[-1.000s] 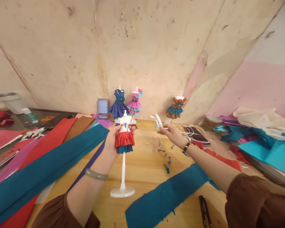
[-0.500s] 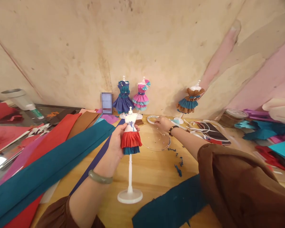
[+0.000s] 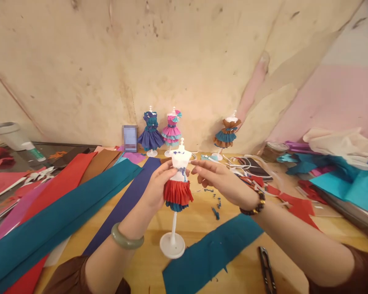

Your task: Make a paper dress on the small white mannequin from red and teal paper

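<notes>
A small white dress-form mannequin (image 3: 180, 159) wears a pleated skirt, a red layer (image 3: 178, 192) over a dark teal one (image 3: 177, 205). Blue marks show on its white bodice. My left hand (image 3: 158, 183) is closed around its waist from the left, and the stand tilts a little, its round base (image 3: 172, 246) nearer me. My right hand (image 3: 213, 177) is at the mannequin's right side, thumb and index finger drawn together close to the bodice. Whatever lies between those fingertips is too small to make out.
Three dressed mannequins stand by the wall: blue (image 3: 151, 132), pink (image 3: 172, 127), brown and teal (image 3: 226, 132). Long teal (image 3: 79, 204), red (image 3: 61, 183) and navy (image 3: 122, 208) strips lie left. A teal piece (image 3: 211, 253) and thread snips (image 3: 266, 269) lie in front.
My right hand has come back from the white ring on the table to the mannequin's side. The mannequin has shifted slightly right and tilted in my left hand. The snips have come into view.
</notes>
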`<action>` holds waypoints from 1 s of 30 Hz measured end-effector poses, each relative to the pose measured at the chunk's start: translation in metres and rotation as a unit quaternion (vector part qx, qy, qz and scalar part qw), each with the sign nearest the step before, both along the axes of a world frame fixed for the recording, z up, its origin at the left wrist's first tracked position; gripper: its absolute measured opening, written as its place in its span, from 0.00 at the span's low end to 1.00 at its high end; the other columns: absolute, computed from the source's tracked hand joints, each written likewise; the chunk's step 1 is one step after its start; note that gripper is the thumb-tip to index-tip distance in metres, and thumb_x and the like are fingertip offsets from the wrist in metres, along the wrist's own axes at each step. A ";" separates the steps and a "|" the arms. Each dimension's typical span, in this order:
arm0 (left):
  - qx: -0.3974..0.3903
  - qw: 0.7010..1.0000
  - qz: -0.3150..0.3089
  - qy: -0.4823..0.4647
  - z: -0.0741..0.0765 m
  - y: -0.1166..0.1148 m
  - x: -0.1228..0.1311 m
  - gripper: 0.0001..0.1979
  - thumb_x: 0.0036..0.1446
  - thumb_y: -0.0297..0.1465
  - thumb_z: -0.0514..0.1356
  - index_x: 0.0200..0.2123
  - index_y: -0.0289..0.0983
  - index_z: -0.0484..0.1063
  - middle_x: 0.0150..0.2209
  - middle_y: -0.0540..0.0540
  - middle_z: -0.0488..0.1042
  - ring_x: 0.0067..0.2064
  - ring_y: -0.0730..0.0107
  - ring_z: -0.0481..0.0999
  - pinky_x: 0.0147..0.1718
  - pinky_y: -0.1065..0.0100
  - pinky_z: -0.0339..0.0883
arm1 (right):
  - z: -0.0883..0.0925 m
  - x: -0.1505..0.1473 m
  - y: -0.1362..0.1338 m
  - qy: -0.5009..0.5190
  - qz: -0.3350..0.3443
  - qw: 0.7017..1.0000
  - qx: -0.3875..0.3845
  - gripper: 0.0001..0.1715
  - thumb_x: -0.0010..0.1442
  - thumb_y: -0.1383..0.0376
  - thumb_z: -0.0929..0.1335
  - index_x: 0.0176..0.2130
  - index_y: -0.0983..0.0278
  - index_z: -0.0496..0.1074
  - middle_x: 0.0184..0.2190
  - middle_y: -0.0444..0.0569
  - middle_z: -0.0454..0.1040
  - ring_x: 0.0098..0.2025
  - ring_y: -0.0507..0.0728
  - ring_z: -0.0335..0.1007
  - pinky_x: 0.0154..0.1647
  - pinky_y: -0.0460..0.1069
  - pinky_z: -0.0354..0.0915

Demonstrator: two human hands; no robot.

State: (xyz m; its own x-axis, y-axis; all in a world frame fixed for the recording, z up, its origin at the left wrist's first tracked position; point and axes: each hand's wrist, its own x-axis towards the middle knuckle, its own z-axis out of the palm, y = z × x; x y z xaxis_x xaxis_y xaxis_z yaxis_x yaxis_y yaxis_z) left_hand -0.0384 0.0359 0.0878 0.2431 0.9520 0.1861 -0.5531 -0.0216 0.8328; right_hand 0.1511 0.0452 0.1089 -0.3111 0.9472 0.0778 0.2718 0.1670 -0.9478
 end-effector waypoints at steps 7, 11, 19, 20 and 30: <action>0.066 0.997 0.012 0.048 0.015 -0.021 0.010 0.15 0.49 0.30 0.68 0.43 0.34 0.79 0.43 0.40 0.81 0.45 0.56 0.79 0.44 0.64 0.71 | 0.004 0.003 -0.044 0.094 -0.053 0.991 0.073 0.25 0.60 0.54 0.69 0.54 0.60 0.70 0.42 0.50 0.76 0.40 0.55 0.72 0.38 0.50 0.70; 0.064 0.997 0.024 0.043 0.017 -0.020 0.010 0.16 0.45 0.28 0.69 0.41 0.34 0.79 0.40 0.39 0.81 0.44 0.54 0.80 0.43 0.62 0.72 | 0.006 0.023 -0.052 0.098 -0.106 0.985 0.097 0.24 0.60 0.53 0.69 0.53 0.61 0.72 0.42 0.50 0.76 0.40 0.55 0.72 0.39 0.51 0.70; 0.027 0.998 -0.056 0.030 0.009 -0.020 0.014 0.13 0.49 0.29 0.66 0.40 0.34 0.79 0.37 0.42 0.81 0.37 0.60 0.80 0.39 0.65 0.71 | -0.005 0.012 -0.052 0.133 -0.021 0.985 0.106 0.18 0.56 0.53 0.73 0.41 0.60 0.70 0.37 0.47 0.75 0.40 0.55 0.71 0.42 0.53 0.70; 0.024 0.998 -0.054 0.031 0.009 -0.020 0.014 0.12 0.48 0.29 0.66 0.39 0.33 0.79 0.36 0.42 0.81 0.36 0.62 0.79 0.38 0.66 0.70 | -0.005 0.008 -0.050 0.143 -0.013 0.984 0.105 0.17 0.56 0.53 0.73 0.39 0.60 0.70 0.36 0.47 0.74 0.39 0.54 0.71 0.42 0.52 0.70; 0.017 0.998 -0.051 0.029 0.007 -0.019 0.017 0.13 0.47 0.28 0.66 0.38 0.32 0.79 0.35 0.43 0.80 0.36 0.64 0.77 0.37 0.68 0.68 | -0.009 -0.003 -0.037 0.240 0.024 0.969 -0.052 0.18 0.47 0.58 0.78 0.30 0.62 0.69 0.29 0.40 0.70 0.31 0.50 0.67 0.36 0.48 0.65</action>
